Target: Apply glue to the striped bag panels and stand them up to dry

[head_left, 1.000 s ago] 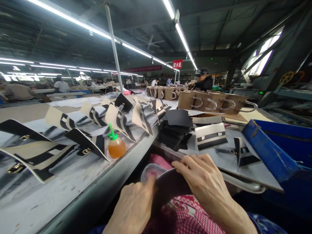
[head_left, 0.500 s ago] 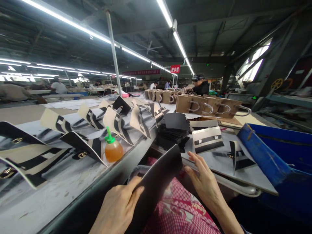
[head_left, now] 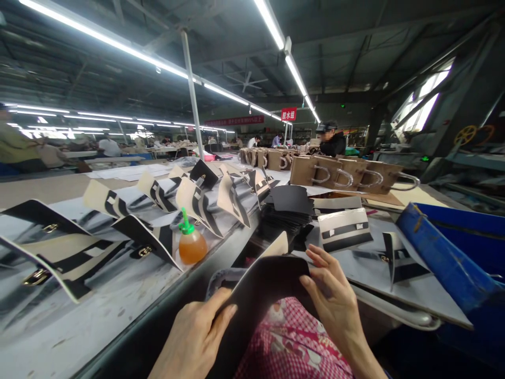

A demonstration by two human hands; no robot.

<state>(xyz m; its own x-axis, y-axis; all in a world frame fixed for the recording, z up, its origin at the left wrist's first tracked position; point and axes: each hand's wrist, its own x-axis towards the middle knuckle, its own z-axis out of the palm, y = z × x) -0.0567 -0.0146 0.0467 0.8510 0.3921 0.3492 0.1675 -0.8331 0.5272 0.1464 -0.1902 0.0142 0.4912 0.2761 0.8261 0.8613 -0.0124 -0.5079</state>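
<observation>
Between the fingertips of both hands, a black, curved leather-like panel (head_left: 264, 281) was pinched over the lap: the left hand (head_left: 195, 339) gripped its edge at seven o'clock, the right hand (head_left: 335, 300) at three o'clock with fingers spread. Bending it evenly would likely avoid creasing. An orange squeeze bottle with green nozzle (head_left: 191, 243) stood at eleven o'clock.

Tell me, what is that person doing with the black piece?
A person sits at a long table and holds a bent black sheet over their lap with both hands. The left hand grips its lower edge and the right hand bends its far end. On the table stand an orange bottle with a green cap, rows of black-and-cream pieces and a stack of black sheets. Brown bags are lined up farther back.
</observation>
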